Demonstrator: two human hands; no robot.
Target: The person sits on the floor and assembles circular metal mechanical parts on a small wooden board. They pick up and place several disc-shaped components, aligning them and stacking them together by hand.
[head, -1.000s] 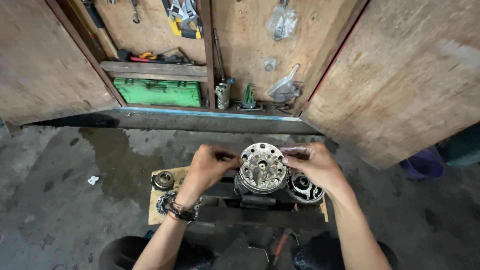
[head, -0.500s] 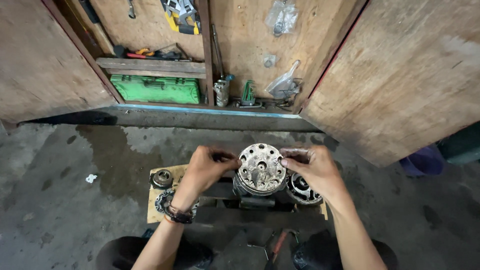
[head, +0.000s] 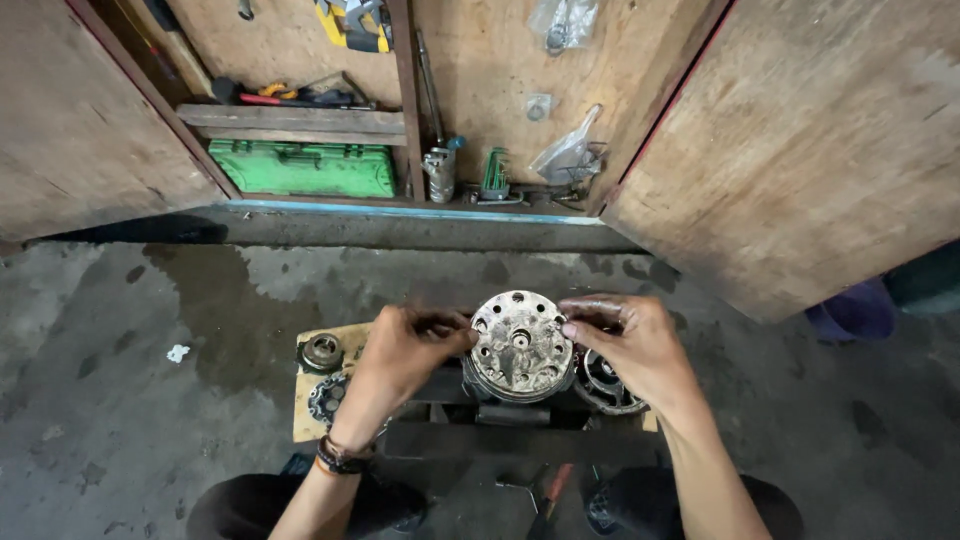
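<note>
Little had shifted in the half second before this frame: both hands stayed at the rim of the round metal part [head: 519,345], and only the view had dipped slightly, the cupboard shelf sitting a touch higher in the picture. The left hand [head: 405,350], a dark bracelet at its wrist, was curled with fingertips pinched against the part's left edge. The right hand [head: 632,345] was likewise bent, thumb and fingers closed on the right edge. That grimy, perforated disc sat upright on a dark block, centred between the hands and above the person's knees. A ribbed ring-shaped part [head: 603,385] lay just behind the right hand. On a scrap of cardboard [head: 305,405] to the left rested a small round bearing-like piece [head: 322,352] and a toothed piece [head: 328,395]. Beyond the stained concrete floor [head: 150,400], an open wooden cupboard held a green case [head: 300,168].
</note>
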